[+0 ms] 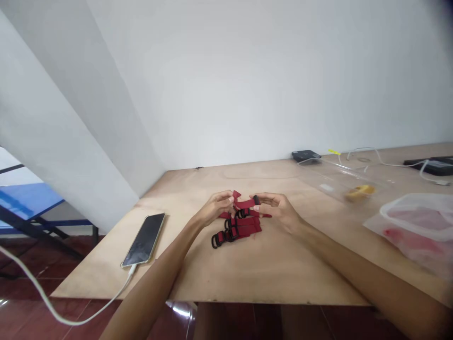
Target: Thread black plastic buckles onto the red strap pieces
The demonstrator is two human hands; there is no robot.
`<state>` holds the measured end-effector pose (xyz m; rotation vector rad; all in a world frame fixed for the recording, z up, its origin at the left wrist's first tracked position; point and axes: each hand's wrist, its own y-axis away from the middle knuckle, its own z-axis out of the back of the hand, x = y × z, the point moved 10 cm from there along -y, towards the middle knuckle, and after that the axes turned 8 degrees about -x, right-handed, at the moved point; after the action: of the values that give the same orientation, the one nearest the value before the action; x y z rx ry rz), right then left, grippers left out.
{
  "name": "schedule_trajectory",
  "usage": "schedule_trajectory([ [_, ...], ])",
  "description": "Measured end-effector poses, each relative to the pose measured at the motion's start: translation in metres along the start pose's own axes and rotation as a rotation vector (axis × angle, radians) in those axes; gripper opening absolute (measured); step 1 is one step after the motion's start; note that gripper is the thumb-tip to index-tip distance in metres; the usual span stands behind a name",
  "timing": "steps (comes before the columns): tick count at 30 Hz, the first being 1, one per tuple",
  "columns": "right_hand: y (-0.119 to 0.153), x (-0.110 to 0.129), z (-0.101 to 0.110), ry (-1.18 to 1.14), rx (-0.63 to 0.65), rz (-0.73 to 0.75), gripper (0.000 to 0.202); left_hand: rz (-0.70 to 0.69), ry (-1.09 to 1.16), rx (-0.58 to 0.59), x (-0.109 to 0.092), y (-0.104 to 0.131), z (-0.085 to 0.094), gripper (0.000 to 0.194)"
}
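Observation:
Between both hands a short red strap (245, 204) is held above the table, with a black buckle (256, 200) at its right end. My left hand (218, 206) pinches the strap's left part, where a pointed red end sticks up. The fingers of my right hand (276, 208) are closed on the buckle end. Just below the hands lie several more red straps (244, 230) in an overlapping group, with black buckles (215, 240) toward their left ends.
A phone (144, 240) with a white cable lies at the left on the wooden table (265, 278). To the right are a clear plastic bag (332, 177), a yellow object (360, 192), a plastic bag with red contents (414, 236) and black devices (306, 156) near the wall.

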<state>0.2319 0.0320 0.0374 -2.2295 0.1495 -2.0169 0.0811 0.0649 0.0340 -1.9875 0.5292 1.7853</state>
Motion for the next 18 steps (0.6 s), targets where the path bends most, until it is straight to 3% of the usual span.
schedule_trajectory([
  [3,0.0,0.007,-0.001,0.024,0.008,0.086,0.045,0.044,-0.088,0.092,0.004,0.004,-0.015,0.026],
  [9,0.007,0.006,-0.014,0.122,0.131,0.156,0.04,-0.076,-0.287,0.18,-0.008,0.012,-0.032,0.033],
  [18,0.012,0.014,-0.021,0.138,0.214,0.166,0.037,-0.136,-0.382,0.235,-0.011,0.014,-0.032,0.03],
])
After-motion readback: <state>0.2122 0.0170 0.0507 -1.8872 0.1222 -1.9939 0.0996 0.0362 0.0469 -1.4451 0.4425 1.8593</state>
